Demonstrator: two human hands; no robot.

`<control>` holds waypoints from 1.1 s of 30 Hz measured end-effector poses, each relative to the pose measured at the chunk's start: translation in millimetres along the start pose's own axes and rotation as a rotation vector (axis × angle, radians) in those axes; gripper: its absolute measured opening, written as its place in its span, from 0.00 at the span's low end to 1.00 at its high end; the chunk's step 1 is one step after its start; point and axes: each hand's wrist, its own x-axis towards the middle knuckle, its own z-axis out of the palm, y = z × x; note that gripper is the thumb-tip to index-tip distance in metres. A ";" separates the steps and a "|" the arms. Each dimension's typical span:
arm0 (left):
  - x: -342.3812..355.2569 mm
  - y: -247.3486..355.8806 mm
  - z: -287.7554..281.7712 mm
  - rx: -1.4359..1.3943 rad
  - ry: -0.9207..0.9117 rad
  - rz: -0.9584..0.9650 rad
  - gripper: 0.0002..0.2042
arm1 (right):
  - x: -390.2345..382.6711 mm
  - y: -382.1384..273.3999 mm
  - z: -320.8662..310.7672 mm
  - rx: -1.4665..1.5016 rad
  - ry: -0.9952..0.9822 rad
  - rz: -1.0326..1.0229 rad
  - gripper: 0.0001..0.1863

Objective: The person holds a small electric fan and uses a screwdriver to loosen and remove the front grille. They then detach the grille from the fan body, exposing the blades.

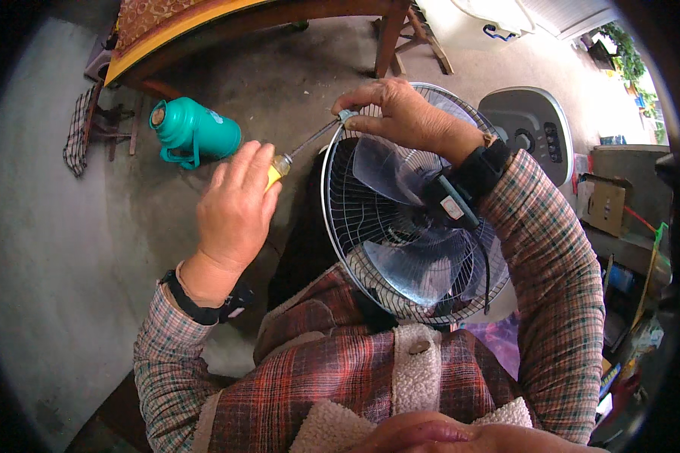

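"Firstly, the grip?"

"Left hand [234,204] closed around a yellow-handled screwdriver [274,178]; right hand [404,113] pinching a small clip [347,116] at the rim of the wire fan guard [329,221]."

"Hazard?"

"In my judgement, a tilted shaft [315,138] could skid off into the right fingers [357,98]."

"Position?"

"Screwdriver within the left palm; clip at the shaft's far end, inside the right hand's pinch."

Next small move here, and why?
Probably a slight turn of the yellow-handled screwdriver with the left hand, the right hand steadying the small pale fitting. The driver's tip appears to meet that fitting at the fan's rim, and the right thumb and fingertips are at it.
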 end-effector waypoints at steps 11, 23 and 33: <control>41.1 -84.6 -3.3 -0.557 -0.031 -0.314 0.10 | -0.9 -10.6 -7.5 -0.066 -0.049 0.011 0.14; 50.1 -144.1 140.5 -0.994 -0.229 -0.779 0.07 | -3.8 -2.5 -4.3 0.007 -0.011 0.024 0.13; -153.0 -166.3 317.3 -0.695 -0.638 -1.077 0.13 | -2.0 -4.1 -1.8 -0.014 -0.008 -0.027 0.12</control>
